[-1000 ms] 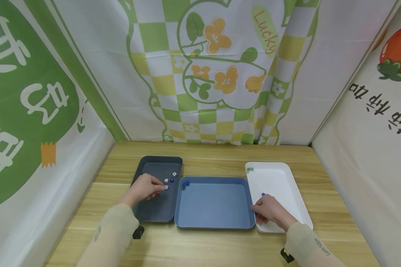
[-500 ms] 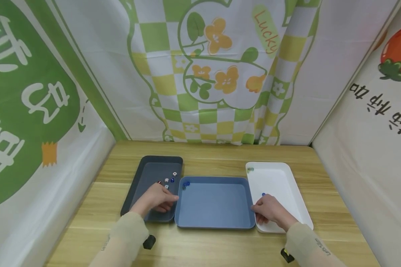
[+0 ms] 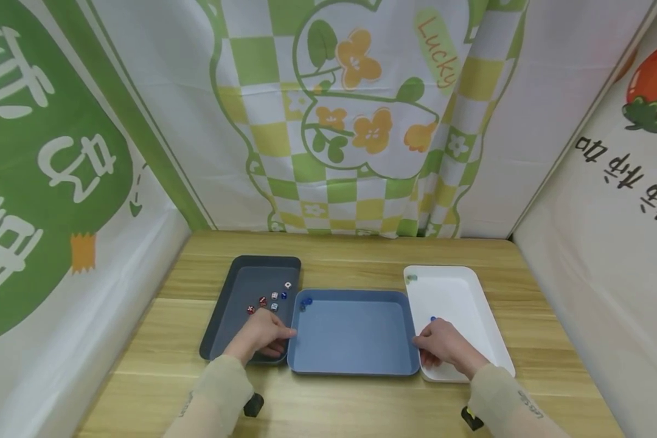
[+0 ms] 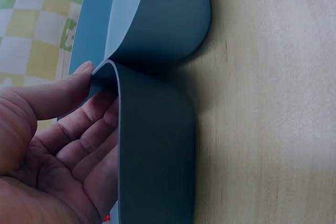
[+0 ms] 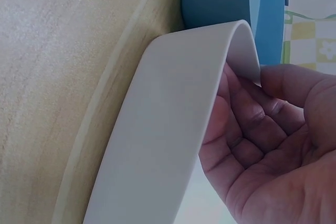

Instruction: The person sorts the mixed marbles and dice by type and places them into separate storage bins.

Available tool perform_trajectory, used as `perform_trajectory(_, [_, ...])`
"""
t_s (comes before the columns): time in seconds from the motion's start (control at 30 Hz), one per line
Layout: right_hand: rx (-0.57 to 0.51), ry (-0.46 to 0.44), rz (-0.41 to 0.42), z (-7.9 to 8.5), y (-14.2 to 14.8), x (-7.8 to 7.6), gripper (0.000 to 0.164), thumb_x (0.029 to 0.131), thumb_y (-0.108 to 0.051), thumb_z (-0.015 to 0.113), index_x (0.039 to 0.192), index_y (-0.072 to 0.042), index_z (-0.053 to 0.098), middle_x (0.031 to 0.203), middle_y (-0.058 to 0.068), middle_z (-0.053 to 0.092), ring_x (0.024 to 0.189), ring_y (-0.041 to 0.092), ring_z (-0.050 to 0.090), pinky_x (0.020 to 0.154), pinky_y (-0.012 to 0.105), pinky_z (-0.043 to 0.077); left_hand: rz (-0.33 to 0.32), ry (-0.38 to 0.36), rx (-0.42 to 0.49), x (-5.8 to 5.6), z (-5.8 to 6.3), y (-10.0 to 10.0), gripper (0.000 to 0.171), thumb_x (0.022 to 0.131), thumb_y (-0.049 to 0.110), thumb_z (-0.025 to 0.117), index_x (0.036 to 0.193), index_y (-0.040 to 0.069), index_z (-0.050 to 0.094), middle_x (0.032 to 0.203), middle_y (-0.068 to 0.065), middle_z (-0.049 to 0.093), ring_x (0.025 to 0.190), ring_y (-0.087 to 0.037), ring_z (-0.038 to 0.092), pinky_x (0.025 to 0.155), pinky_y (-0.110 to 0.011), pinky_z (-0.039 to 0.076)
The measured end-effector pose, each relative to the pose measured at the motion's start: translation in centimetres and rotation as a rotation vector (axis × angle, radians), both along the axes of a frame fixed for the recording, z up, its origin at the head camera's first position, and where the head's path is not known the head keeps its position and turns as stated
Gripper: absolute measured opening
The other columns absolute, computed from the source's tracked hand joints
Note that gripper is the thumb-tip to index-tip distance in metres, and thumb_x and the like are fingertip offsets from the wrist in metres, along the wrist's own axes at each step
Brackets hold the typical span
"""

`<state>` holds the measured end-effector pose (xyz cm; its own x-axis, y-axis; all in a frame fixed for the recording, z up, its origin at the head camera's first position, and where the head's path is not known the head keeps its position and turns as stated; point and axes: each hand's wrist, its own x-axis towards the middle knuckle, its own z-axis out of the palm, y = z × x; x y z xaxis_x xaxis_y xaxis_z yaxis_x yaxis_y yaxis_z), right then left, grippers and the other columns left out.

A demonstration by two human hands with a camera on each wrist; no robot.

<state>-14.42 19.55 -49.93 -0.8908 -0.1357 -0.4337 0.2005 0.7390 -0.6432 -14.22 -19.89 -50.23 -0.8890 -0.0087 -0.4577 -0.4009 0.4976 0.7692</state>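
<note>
In the head view my left hand (image 3: 263, 333) is at the right wall of the dark grey tray (image 3: 210, 340). Its thumb lies over the rim and the fingers curl inside, pinching the wall where it meets the blue tray (image 3: 356, 370). Several red, white and blue dice (image 3: 274, 295) lie beyond this hand in the dark tray. My right hand (image 3: 443, 344) grips the left wall of the white tray (image 3: 495, 328), thumb outside and fingers inside, as the right wrist view shows. A small blue bead (image 3: 433, 319) sits just behind the right hand.
Small blue beads (image 3: 306, 301) cluster in the blue tray's far left corner. Pale greenish beads (image 3: 412, 278) lie in the white tray's far left corner. All three trays stand side by side on a wooden table (image 3: 350, 407), with printed curtains (image 3: 361, 201) behind.
My left hand has left the dice and moved right and nearer to the tray's right wall, uncovering the red dice. The right hand has stayed on the white tray.
</note>
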Motion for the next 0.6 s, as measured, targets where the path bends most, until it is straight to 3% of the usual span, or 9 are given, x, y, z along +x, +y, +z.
perform_trajectory(0.33, [0.055, 0.016, 0.099, 0.6, 0.1, -0.5, 0.036, 0.097, -0.018, 0.066, 0.063, -0.005, 0.07, 0.059, 0.005, 0.066, 0.051, 0.015, 0.059, 0.049, 0.026, 0.049, -0.029, -0.009, -0.005, -0.1, -0.3, -0.2, 0.017, 0.093, 0.014, 0.076, 0.092, -0.003, 0.074, 0.081, -0.013, 0.069, 0.068, -0.023, 0.069, 0.063, -0.038, 0.062])
perform_trajectory(0.43, [0.095, 0.023, 0.127, 1.5, 0.0, -0.9, 0.037, 0.098, -0.021, 0.065, 0.065, -0.005, 0.071, 0.061, 0.005, 0.067, 0.053, 0.016, 0.059, 0.049, 0.026, 0.046, -0.044, -0.009, -0.02, -0.2, -0.4, -0.2, 0.016, 0.093, 0.015, 0.076, 0.091, -0.002, 0.073, 0.079, -0.012, 0.068, 0.067, -0.022, 0.069, 0.063, -0.038, 0.062])
perform_trajectory(0.6, [0.118, 0.133, 0.173, 4.0, -0.6, -2.1, 0.03, 0.098, -0.021, 0.066, 0.074, -0.005, 0.073, 0.066, 0.004, 0.069, 0.059, 0.018, 0.062, 0.052, 0.029, 0.047, -0.055, -0.015, -0.036, -0.3, -0.3, -0.2, 0.018, 0.094, 0.016, 0.075, 0.09, -0.001, 0.073, 0.078, -0.012, 0.068, 0.066, -0.022, 0.068, 0.062, -0.038, 0.062])
